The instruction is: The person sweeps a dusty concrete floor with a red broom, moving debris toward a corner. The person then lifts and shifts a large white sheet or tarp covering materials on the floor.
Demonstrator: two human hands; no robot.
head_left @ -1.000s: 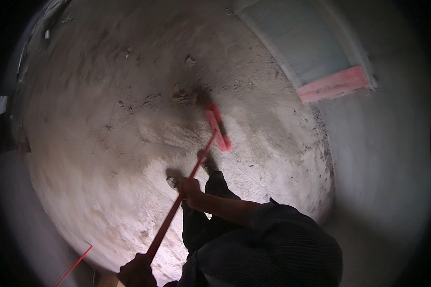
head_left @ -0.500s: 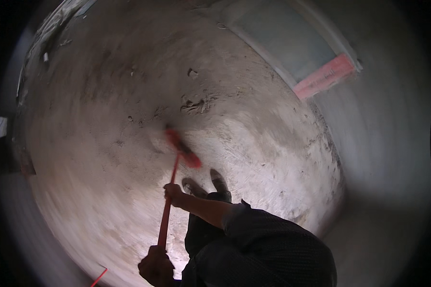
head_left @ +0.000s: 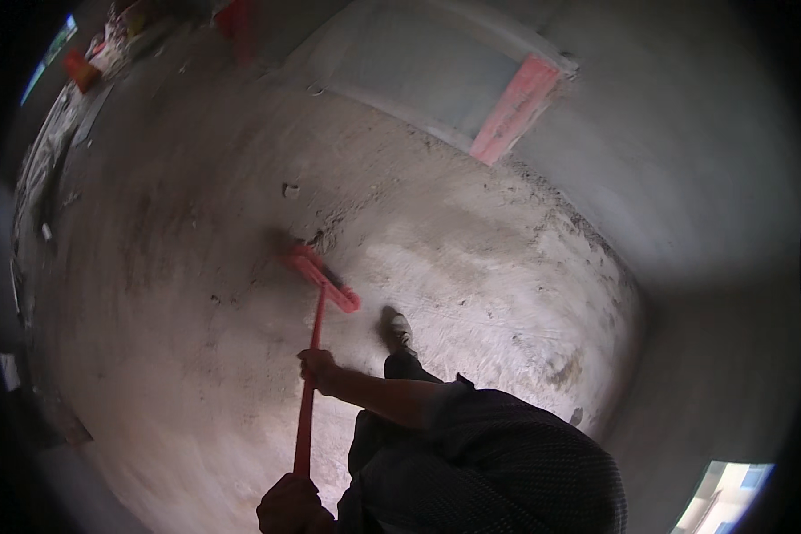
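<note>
A red broom [head_left: 316, 325] slants across the view, its wide head [head_left: 325, 283] low on the dusty floor in front of my foot. My right hand [head_left: 319, 369] is wrapped round the handle partway down, nearer the head. Closer to the lower edge, my left hand [head_left: 292, 505] grips the handle's upper end; that hand is dark and its fingers are hard to make out. A small heap of dark debris [head_left: 323, 238] lies just beyond the broom head, whose far end is blurred.
A pale framed panel [head_left: 418, 62] with a red strip [head_left: 516, 111] stands against the grey wall [head_left: 650, 178] ahead right. Loose debris lines the wall's foot. Clutter [head_left: 40, 178] and an orange object [head_left: 82, 71] lie far left. My shoe [head_left: 401, 329] is on the floor.
The view has turned, so the panel and debris appear further left. The broom head is now beside the debris. One shoe shows where two did. Both hands keep their hold.
</note>
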